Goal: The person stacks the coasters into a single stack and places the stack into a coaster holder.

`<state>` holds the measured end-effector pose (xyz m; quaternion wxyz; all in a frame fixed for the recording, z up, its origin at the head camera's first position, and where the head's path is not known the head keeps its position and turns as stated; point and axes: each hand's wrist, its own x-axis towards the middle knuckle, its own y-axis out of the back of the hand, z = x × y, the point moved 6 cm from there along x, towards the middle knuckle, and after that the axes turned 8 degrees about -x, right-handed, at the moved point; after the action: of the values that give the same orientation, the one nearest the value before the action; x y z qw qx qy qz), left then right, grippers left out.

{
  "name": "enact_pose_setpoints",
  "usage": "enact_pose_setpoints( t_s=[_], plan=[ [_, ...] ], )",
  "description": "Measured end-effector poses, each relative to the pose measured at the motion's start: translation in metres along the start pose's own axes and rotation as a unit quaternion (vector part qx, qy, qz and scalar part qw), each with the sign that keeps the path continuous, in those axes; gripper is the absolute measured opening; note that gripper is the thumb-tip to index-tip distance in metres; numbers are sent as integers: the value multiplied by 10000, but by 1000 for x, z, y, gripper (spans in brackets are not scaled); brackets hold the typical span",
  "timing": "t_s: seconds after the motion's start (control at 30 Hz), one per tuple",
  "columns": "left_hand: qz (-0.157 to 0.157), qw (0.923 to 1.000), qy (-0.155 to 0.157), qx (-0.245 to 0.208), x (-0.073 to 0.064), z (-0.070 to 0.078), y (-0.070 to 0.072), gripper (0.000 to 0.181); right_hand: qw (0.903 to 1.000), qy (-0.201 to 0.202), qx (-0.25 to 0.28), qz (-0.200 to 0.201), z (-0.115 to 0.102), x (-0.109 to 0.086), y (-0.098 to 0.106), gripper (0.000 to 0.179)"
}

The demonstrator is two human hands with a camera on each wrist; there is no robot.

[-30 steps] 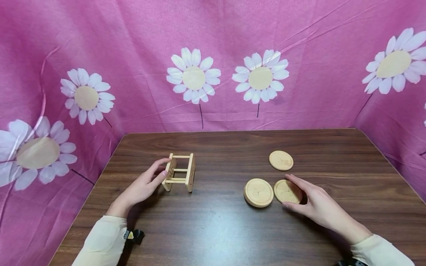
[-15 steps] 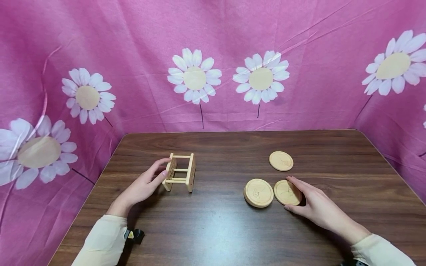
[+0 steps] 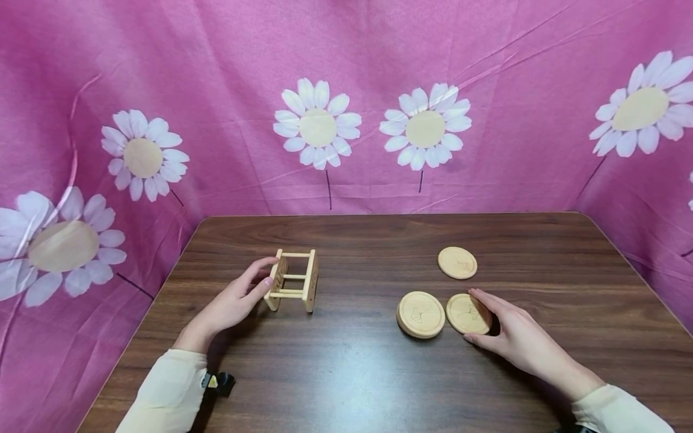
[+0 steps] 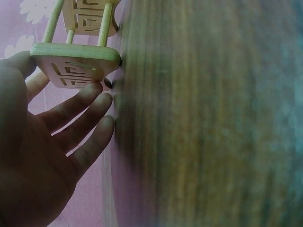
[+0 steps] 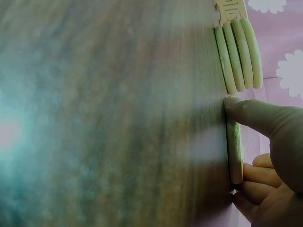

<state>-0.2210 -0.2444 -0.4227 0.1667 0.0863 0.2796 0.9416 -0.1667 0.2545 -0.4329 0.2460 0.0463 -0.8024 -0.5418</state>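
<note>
My left hand is at the left side panel of a small wooden coaster rack, with dowel bars and cut-out patterned sides. In the left wrist view, straight, spread fingers touch this panel from outside, and the thumb lies by its corner. On the right, my right hand spans a round wooden coaster lying flat, thumb at the near edge and fingertips at the far edge. The right wrist view shows this coaster edge-on between thumb and fingers. Beside it sits a stack of several coasters, the top one engraved with a leaf.
A single engraved coaster lies farther back on the dark wood-grain table. Behind and around the table hangs a pink cloth printed with white daisies. Bare tabletop stretches between the rack and the stack.
The right thumb and fingertips have shifted very slightly at the coaster's edge, to the right. The left hand and the rack stay as they were.
</note>
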Motion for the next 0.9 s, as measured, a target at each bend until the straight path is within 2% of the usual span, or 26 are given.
enact_pose_setpoints(
  t_s=[0.47,0.9],
  plan=[
    [6,10000,-13,-39,1,-1,0,45,9998,-213,15,13,0,0,9,83],
    [52,10000,-4,26,1,-3,0,45,9999,-2,113,130,-5,4,21,85]
  ],
)
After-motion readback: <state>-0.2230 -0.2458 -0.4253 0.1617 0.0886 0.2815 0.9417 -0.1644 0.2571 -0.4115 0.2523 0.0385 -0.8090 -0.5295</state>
